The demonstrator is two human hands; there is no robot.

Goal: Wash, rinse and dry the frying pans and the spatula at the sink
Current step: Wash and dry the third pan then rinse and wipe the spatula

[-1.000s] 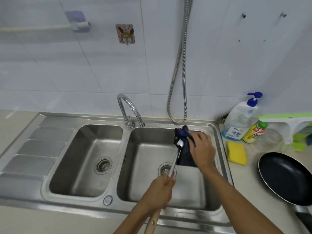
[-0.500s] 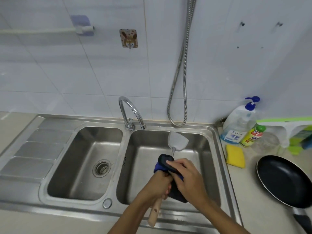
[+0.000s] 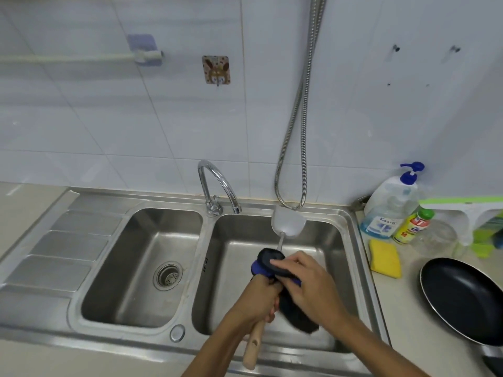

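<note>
Spatula point(image 3: 288, 223) is held over the right basin of the sink point(image 3: 207, 248), blade up and away, close under the far rim; its wooden handle slants down toward the near rim.

Left hand point(image 3: 257, 302): fingers are curled tight round the top of the wooden handle, and the handle end sticks out below the fist.

Right hand point(image 3: 309, 285): closed over a dark cloth point(image 3: 268, 263), fingers bent across its top. The cloth is bunched round the metal shaft just above the left hand, and a loose end hangs below the right palm into the basin. Whether the thumb is under the cloth cannot be told.

The two hands are set together, touching or nearly so, at the joint of shaft and handle.

One black pan point(image 3: 462, 297) is seen on the worktop point(image 3: 402, 317) right of the sink, well apart from the hands. A yellow sponge point(image 3: 385, 258) lies between pan and sink. The tap point(image 3: 217, 186) is pointed at the right basin.
</note>
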